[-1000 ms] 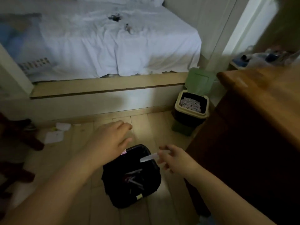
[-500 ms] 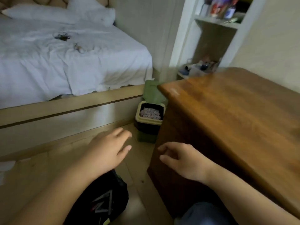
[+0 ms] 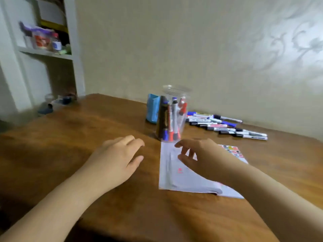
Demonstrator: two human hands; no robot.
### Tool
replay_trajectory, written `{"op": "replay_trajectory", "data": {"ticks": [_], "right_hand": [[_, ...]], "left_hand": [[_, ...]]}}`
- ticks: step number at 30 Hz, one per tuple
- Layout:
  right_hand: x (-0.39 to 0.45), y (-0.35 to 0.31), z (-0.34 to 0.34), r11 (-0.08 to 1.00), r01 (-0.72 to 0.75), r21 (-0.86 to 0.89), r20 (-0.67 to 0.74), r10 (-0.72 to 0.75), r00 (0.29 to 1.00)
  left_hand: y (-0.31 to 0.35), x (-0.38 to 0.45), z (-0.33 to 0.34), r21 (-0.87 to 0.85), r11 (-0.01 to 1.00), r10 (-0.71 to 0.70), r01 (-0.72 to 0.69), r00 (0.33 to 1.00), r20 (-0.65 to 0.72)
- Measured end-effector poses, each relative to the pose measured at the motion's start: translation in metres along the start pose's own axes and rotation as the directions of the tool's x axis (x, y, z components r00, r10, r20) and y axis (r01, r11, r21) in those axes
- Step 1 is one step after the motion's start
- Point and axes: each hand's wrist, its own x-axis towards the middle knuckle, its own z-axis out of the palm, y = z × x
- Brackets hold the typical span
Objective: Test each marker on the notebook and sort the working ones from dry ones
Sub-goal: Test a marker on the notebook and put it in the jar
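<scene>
Both hands hang over the wooden desk [image 3: 73,137], neither holding anything. Left hand [image 3: 118,159] is palm-down w/ fingers relaxed and slightly spread, left of the notebook [image 3: 176,173]. Right hand [image 3: 201,158] is over the notebook's far part, fingers loosely curved, thumb apart from them, nothing pinched; can't tell whether it touches the page. Notebook lies flat, center-right, w/ a small red mark on the white page and a colored strip at its far right edge. Just beyond it stands a clear plastic cup [image 3: 174,117] w/ several markers upright inside, red and blue caps. A blue box [image 3: 153,109] is just left of the cup, farther back. More markers [image 3: 225,125] lie in a loose pile to the right, near the wall. A shelf [image 3: 47,51] w/ blurred items is far left.
</scene>
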Motion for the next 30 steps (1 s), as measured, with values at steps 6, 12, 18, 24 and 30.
{"op": "replay_trajectory", "data": {"ticks": [6, 12, 18, 24, 30], "right_hand": [[-0.04, 0.112, -0.025, 0.958, -0.267, -0.106, -0.022, 0.266, 0.964], [-0.046, 0.185, -0.021, 0.886, -0.431, -0.171, -0.069, 0.425, 0.902], [-0.013, 0.254, -0.008, 0.78, -0.605, -0.161, -0.115, 0.594, 0.797], [0.032, 0.284, 0.007, 0.752, -0.625, -0.21, -0.122, 0.614, 0.78], [0.046, 0.29, 0.016, 0.722, -0.597, -0.349, -0.124, 0.596, 0.794]], "left_hand": [[0.087, 0.092, 0.041, -0.083, 0.982, 0.172, -0.17, 0.985, 0.019], [0.119, 0.138, 0.08, -0.108, 0.963, 0.246, -0.248, 0.969, -0.032], [0.111, 0.14, 0.112, -0.084, 0.958, 0.26, -0.273, 0.955, -0.141], [0.102, 0.135, 0.121, -0.123, 0.958, 0.255, -0.259, 0.966, -0.052], [0.105, 0.133, 0.117, -0.121, 0.946, 0.294, -0.301, 0.953, -0.079]]}}
